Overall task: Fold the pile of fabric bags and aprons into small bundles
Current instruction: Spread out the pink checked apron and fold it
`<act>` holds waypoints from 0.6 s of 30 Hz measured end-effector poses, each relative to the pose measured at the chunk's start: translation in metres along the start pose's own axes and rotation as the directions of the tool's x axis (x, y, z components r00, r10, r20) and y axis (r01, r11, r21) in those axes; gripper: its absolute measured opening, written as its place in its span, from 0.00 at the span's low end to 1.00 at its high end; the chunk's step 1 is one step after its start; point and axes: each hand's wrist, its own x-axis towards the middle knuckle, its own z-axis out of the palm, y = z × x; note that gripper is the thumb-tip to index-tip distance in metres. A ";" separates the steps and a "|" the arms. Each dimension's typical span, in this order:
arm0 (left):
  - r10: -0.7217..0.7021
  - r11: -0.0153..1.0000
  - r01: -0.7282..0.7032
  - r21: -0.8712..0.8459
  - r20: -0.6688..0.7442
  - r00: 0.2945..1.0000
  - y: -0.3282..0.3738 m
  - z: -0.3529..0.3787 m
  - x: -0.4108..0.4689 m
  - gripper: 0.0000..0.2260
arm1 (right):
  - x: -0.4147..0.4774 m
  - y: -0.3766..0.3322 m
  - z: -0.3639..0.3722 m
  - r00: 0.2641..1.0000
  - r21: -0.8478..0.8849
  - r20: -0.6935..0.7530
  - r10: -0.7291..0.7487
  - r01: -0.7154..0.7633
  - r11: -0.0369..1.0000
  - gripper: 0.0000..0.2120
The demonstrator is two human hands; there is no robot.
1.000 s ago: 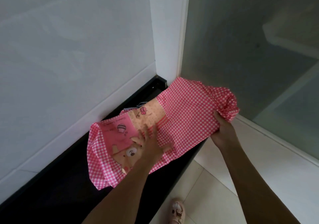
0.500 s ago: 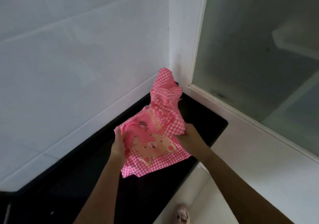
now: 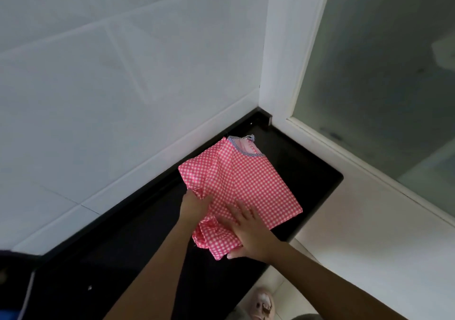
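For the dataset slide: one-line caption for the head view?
Right hand presses a folded pink gingham apron flat on a black counter while the left hand grips its bunched edge.

Pink checked cloth lies folded on black ledge | left hand grips bunched cloth mid-ledge | right hand presses flat, fingers spread, at ledge's front edge | white wall behind ledge | slipper below ledge
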 end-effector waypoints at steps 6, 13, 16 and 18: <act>-0.210 0.974 0.210 0.088 -0.014 0.978 0.010 0.014 0.008 0.32 | -0.013 0.005 -0.010 0.947 -0.135 -0.254 -0.196 0.166 0.977 0.54; -0.208 0.978 0.208 0.025 0.043 0.977 0.014 0.021 0.009 0.29 | -0.015 0.019 0.014 0.972 -0.013 -0.173 0.156 -0.161 0.987 0.52; 0.027 0.916 -0.006 0.401 -0.047 0.998 0.027 0.007 0.000 0.44 | -0.013 0.028 0.006 0.982 0.034 -0.100 0.159 -0.156 0.987 0.38; 0.353 0.695 -0.295 0.656 0.046 0.935 0.042 -0.007 -0.009 0.44 | -0.018 0.038 -0.010 0.993 0.207 -0.089 0.082 -0.062 0.976 0.32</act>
